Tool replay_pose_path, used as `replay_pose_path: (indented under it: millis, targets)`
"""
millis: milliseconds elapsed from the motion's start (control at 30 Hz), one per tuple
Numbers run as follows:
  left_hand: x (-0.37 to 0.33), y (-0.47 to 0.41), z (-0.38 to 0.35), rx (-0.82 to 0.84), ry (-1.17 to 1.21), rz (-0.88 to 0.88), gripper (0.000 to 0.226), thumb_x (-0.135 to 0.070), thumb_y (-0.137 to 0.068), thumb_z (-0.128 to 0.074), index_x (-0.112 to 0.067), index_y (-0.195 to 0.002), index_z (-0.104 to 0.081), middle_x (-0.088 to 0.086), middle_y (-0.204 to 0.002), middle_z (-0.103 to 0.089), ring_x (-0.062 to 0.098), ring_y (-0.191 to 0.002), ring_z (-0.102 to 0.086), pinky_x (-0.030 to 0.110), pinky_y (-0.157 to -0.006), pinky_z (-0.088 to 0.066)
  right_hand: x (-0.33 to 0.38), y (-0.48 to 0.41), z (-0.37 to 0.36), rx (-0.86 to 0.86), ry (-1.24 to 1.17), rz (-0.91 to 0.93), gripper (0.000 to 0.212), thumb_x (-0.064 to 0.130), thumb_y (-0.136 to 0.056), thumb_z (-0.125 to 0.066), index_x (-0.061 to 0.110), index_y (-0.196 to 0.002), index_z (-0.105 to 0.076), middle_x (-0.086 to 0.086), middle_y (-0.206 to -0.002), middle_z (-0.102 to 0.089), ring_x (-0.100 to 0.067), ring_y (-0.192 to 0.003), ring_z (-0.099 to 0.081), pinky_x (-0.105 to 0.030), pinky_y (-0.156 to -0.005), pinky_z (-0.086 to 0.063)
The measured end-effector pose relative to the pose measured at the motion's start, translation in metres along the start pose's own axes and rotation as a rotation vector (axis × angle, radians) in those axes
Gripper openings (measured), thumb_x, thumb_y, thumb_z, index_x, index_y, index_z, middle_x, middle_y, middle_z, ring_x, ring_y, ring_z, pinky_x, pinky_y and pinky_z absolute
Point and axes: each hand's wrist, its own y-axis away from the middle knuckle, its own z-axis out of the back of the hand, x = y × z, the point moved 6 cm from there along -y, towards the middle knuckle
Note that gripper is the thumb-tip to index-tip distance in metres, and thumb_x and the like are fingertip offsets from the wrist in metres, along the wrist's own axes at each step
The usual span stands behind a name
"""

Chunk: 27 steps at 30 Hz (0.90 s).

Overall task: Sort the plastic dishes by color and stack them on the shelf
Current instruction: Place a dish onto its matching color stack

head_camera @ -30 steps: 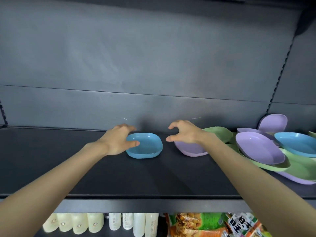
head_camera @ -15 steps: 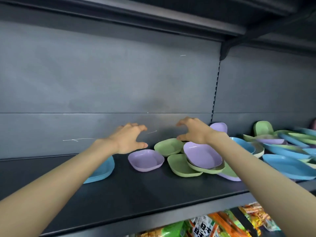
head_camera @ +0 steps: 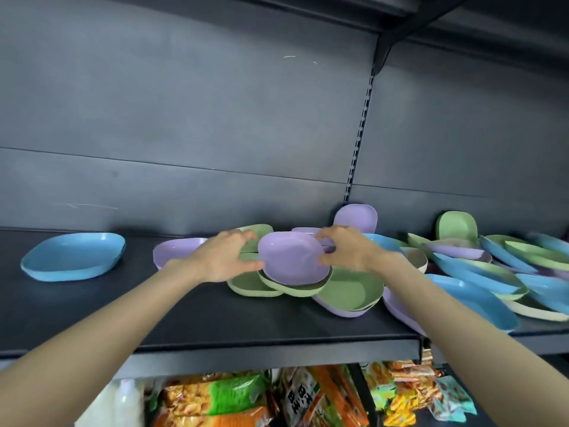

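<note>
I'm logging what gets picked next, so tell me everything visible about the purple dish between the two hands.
The purple rounded-square plastic dish is shallow, smooth and matte, with a raised rim and nothing in it. It sits tilted toward the camera atop a green plastic dish in the jumbled pile. The left hand touches its left edge, the right hand its right edge.

Dark grey metal back panels fill the upper half of the frame, marked by a few pale scratches at upper centre and at left. A slotted black metal upright runs down right of centre, topped by a black bracket under the dark overhead board at upper right. Along the bottom edge, on a lower level, lie crinkled snack packets in orange and green, a packet printed with bold black characters, teal-edged packets at lower right, and pale white bottles at lower left.
</note>
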Motion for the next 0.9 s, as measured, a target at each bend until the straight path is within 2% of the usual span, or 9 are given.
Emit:
replay_pose_path:
  millis: [100, 200, 300, 367, 433, 500, 633, 767, 900]
  targets:
    - [-0.001, -0.003, -0.012, -0.018, 0.101, 0.109, 0.071, -0.045, -0.086, -0.063, -0.013, -0.143, -0.036, 0.004, -0.142, -0.046, 0.020, -0.132, -0.041, 0.030, -0.104, -0.037, -0.013, -0.006, -0.007, -0.005, -0.064, 0.047, 0.048, 0.026, -0.084, -0.066, 0.012, -0.128, -0.052, -0.006, -0.122, -0.060, -0.019, -0.096, -0.048, -0.028, -0.085, -0.039]
    - [0.002, -0.005, -0.017, -0.038, 0.153, 0.231, 0.074, -0.048, -0.085, -0.063, -0.012, -0.143, -0.035, 0.004, -0.138, -0.050, 0.023, -0.128, -0.043, 0.036, -0.103, -0.039, -0.022, -0.013, -0.013, 0.007, -0.133, 0.069, 0.051, 0.023, -0.085, -0.066, 0.011, -0.131, -0.050, -0.004, -0.121, -0.059, -0.020, -0.103, -0.053, -0.025, -0.086, -0.040]
    - [0.004, -0.009, -0.021, -0.067, 0.191, 0.316, 0.067, -0.046, -0.085, -0.064, -0.008, -0.136, -0.043, 0.006, -0.120, -0.061, 0.025, -0.118, -0.051, 0.037, -0.098, -0.043, -0.025, -0.020, -0.016, -0.016, -0.198, 0.081, 0.048, 0.022, -0.085, -0.066, 0.013, -0.130, -0.052, -0.007, -0.116, -0.063, -0.025, -0.108, -0.056, -0.034, -0.094, -0.045]
    - [0.006, -0.011, -0.025, -0.084, 0.219, 0.346, 0.046, -0.045, -0.084, -0.065, -0.012, -0.115, -0.054, 0.009, -0.109, -0.065, 0.026, -0.108, -0.057, 0.039, -0.095, -0.046, -0.026, -0.024, -0.018, -0.029, -0.226, 0.093, 0.046, 0.022, -0.085, -0.066, 0.015, -0.128, -0.053, -0.006, -0.115, -0.064, -0.024, -0.108, -0.056, -0.036, -0.096, -0.044]
    - [0.005, -0.012, -0.028, -0.093, 0.266, 0.350, 0.026, -0.041, -0.085, -0.066, -0.019, -0.088, -0.053, 0.011, -0.097, -0.065, 0.025, -0.095, -0.060, 0.037, -0.092, -0.047, -0.027, -0.027, -0.020, -0.033, -0.268, 0.104, 0.042, 0.020, -0.085, -0.066, 0.015, -0.125, -0.055, -0.005, -0.113, -0.065, -0.023, -0.106, -0.058, -0.034, -0.096, -0.045]
    - [0.000, -0.012, -0.032, -0.097, 0.347, 0.341, 0.020, -0.035, -0.086, -0.066, -0.026, -0.078, -0.050, 0.005, -0.086, -0.061, 0.020, -0.083, -0.056, 0.032, -0.087, -0.046, -0.028, -0.028, -0.023, -0.039, -0.316, 0.112, 0.042, 0.018, -0.085, -0.066, 0.015, -0.125, -0.055, -0.007, -0.112, -0.065, -0.023, -0.104, -0.058, -0.032, -0.095, -0.046]
    - [-0.006, -0.010, -0.033, -0.142, 0.444, 0.331, 0.012, -0.029, -0.088, -0.065, -0.020, -0.089, -0.058, 0.000, -0.085, -0.065, 0.020, -0.086, -0.059, 0.029, -0.083, -0.046, -0.028, -0.030, -0.024, -0.067, -0.399, 0.118, 0.040, 0.016, -0.086, -0.066, 0.016, -0.125, -0.056, -0.006, -0.109, -0.066, -0.023, -0.102, -0.060, -0.032, -0.093, -0.048]
    - [-0.010, -0.003, -0.025, -0.192, 0.542, 0.309, 0.017, -0.026, -0.090, -0.063, -0.016, -0.103, -0.060, -0.005, -0.088, -0.064, 0.017, -0.090, -0.060, 0.023, -0.082, -0.044, -0.023, -0.031, -0.020, -0.123, -0.500, 0.137, 0.042, 0.016, -0.085, -0.066, 0.017, -0.125, -0.056, 0.000, -0.116, -0.065, -0.017, -0.100, -0.062, -0.035, -0.091, -0.051]
    - [-0.003, 0.009, -0.009, -0.283, 0.621, 0.264, 0.029, -0.028, -0.086, -0.067, -0.024, -0.113, -0.056, -0.010, -0.100, -0.063, 0.009, -0.091, -0.060, 0.018, -0.082, -0.046, -0.009, -0.034, -0.013, -0.191, -0.633, 0.176, 0.038, 0.013, -0.086, -0.065, 0.019, -0.123, -0.057, 0.008, -0.112, -0.062, -0.014, -0.092, -0.061, -0.009, -0.068, -0.048]
